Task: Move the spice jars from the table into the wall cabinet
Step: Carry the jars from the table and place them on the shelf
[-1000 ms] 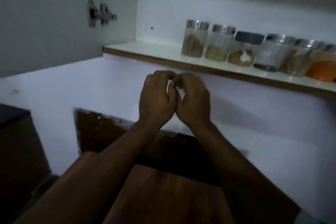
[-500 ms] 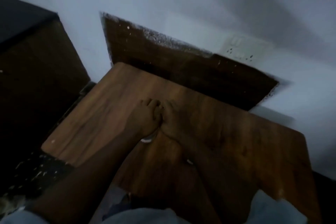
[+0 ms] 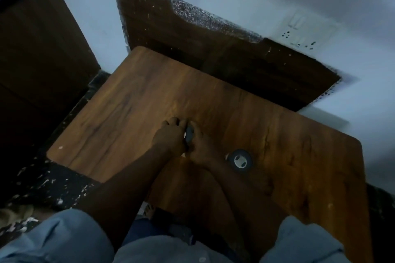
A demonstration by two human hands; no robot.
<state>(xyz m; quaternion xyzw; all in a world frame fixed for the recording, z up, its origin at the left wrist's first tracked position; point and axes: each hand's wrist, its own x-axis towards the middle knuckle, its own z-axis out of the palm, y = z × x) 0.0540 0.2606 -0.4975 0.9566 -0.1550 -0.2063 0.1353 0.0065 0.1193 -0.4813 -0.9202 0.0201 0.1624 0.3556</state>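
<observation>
Curling fingers round one dark-topped jar, left hand and right hand meet over the table.

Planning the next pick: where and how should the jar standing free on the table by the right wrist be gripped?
Probably grip the free jar round its dark round lid, coming straight down from above: it stands upright, lid up. Approach from its right, since the right hand and wrist lie at its left, busy with the left hand on the held jar.
</observation>
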